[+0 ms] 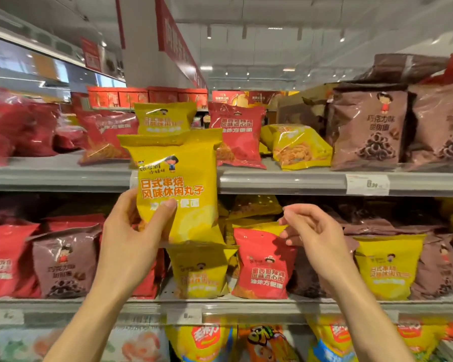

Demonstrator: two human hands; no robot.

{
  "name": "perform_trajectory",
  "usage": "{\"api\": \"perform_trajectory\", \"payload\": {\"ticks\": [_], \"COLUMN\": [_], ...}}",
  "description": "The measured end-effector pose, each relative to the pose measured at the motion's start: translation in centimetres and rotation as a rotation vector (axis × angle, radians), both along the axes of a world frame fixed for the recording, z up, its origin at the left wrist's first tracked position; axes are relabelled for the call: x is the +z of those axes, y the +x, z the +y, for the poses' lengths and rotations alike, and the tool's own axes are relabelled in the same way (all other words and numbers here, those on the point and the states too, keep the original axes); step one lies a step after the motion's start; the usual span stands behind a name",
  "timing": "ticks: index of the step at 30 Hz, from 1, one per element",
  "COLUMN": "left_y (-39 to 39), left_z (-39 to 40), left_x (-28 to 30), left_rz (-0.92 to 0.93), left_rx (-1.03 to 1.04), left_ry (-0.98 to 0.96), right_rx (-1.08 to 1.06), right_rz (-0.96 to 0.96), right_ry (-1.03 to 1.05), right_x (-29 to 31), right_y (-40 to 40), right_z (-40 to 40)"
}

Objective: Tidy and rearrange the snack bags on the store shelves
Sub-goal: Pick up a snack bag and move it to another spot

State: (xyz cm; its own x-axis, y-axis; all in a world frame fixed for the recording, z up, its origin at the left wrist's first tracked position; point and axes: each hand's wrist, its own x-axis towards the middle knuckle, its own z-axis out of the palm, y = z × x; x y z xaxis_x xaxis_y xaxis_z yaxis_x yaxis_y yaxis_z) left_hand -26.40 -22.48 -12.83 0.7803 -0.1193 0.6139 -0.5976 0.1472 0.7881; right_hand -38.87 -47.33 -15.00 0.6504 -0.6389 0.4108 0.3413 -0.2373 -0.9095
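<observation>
A: Held bag, colour?
B: Yellow, white lettering, small cartoon figure in blue.
A: Top shelf?
B: Grey edge. Red bag with white print; yellow bag showing orange noodle picture; brown bags with dark ring pattern and a red-dressed cartoon figure.
A: Middle shelf?
B: Red bag with white print; yellow bag with pale print; brown bag with dark rings.
A: Price tag?
B: White.

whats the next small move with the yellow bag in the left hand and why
Probably lift the held yellow bag onto the top shelf and stand it before the upright yellow bag there. The left hand grips it in front of that shelf's edge, and bare shelf shows there. The right hand is free to steady it.
</observation>
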Motion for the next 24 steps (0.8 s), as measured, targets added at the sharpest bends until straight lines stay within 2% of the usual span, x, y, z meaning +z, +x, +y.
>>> {"api": "perform_trajectory", "payload": {"ticks": [6, 11, 17, 22, 24], "left_y": [4.4, 8.4, 11.5, 12.5, 12.6], "left_z": [0.9, 1.5, 1.1, 0.6, 0.6], "left_x": [4.4, 8.4, 11.3, 12.4, 12.6], "left_rz": [-0.063, -0.088, -0.068, -0.063, -0.061], "left_rx": [-0.084, -0.134, -0.112, -0.102, -0.105], "left_ry": [-0.007, -0.014, 0.042, 0.081, 0.090], "right_rx": [-0.133, -0.329, -0.611, -0.604, -0.487], "right_rz": [-0.065, -0.027, 0.272, 0.652, 0.680], "right_ry": [-0.139, -0.398, -0.715, -0.789, -0.725], "right_x": [4.5, 10.1, 14.3, 15.9, 16.1], "right_y": [2.3, 5.4, 10.0, 12.9, 13.5], "right_z": [1.3, 2.1, 0.3, -0.7, -0.7]}}
